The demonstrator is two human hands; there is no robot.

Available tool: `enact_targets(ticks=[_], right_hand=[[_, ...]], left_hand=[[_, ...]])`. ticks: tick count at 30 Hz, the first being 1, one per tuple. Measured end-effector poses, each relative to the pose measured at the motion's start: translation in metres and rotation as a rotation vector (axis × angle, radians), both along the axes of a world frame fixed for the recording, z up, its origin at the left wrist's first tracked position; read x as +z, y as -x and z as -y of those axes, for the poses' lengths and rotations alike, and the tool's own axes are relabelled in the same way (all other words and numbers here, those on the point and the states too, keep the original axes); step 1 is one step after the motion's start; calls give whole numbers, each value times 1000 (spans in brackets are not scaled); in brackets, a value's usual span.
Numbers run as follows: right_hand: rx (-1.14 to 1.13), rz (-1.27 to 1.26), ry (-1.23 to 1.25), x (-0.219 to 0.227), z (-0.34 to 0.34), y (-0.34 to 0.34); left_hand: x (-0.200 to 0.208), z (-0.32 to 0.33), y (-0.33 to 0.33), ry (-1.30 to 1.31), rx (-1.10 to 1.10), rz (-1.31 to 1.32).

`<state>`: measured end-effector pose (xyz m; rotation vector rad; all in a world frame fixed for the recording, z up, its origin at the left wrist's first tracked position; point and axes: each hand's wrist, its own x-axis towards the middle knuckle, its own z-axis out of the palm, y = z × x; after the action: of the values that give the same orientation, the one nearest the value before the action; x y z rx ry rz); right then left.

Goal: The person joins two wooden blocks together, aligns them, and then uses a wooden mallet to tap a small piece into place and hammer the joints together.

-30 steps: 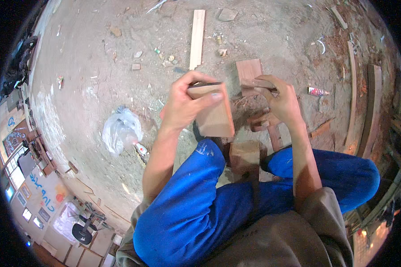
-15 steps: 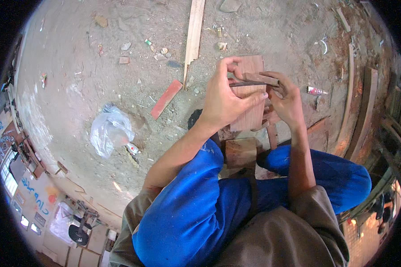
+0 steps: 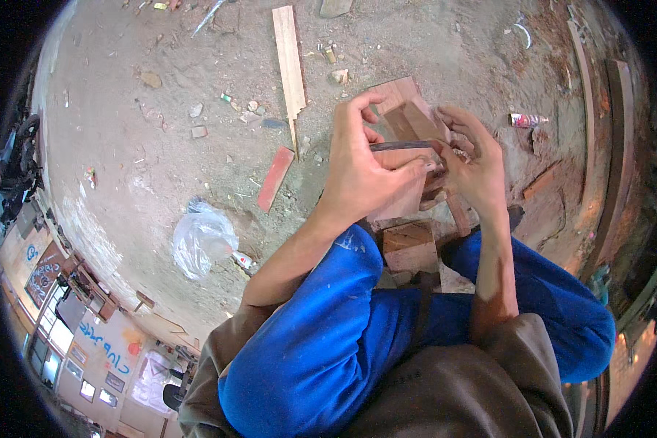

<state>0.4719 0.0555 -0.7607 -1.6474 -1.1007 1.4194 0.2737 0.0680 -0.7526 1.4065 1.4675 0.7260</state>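
Note:
My left hand (image 3: 358, 164) is closed around a flat piece of wood (image 3: 401, 158) with a dark upper edge, its thumb along the near face and its fingers behind. Just past that edge, a small wooden block (image 3: 414, 120) slants toward my right hand (image 3: 478, 160), whose curled fingers and thumb hold its near end; part of the grip is hidden. The right thumb side also meets the end of the dark edge. Below and beyond both hands lies a wider wooden board (image 3: 398, 91), partly covered by them.
A wooden block (image 3: 409, 244) stands between my knees. On the dirt floor lie a reddish wood strip (image 3: 276, 179), a splintered plank (image 3: 290, 66), a clear plastic bag (image 3: 204, 241) and a small printed tube (image 3: 527, 120). Long timbers (image 3: 617, 146) run along the right.
The small block has tilted, showing more of its broad face, and the right hand has turned and closed in on the dark-edged piece. The view has shifted slightly.

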Motion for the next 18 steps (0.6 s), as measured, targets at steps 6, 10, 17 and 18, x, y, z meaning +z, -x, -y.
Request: enact_targets(ticks=[6,10,17,18], right_hand=[[-390,-122,240,-10,7,-4],[-524,-529,394,-31,18,-30],[-701,-1199,583,-52,14,-42],[-671,-1129,526,-53,13,-43]], left_hand=[[7,25,37,360,182,405],[-1,52,68,402,398,681],[-10,66,96,490,497,696],[-13,63,97,515,495,661]])
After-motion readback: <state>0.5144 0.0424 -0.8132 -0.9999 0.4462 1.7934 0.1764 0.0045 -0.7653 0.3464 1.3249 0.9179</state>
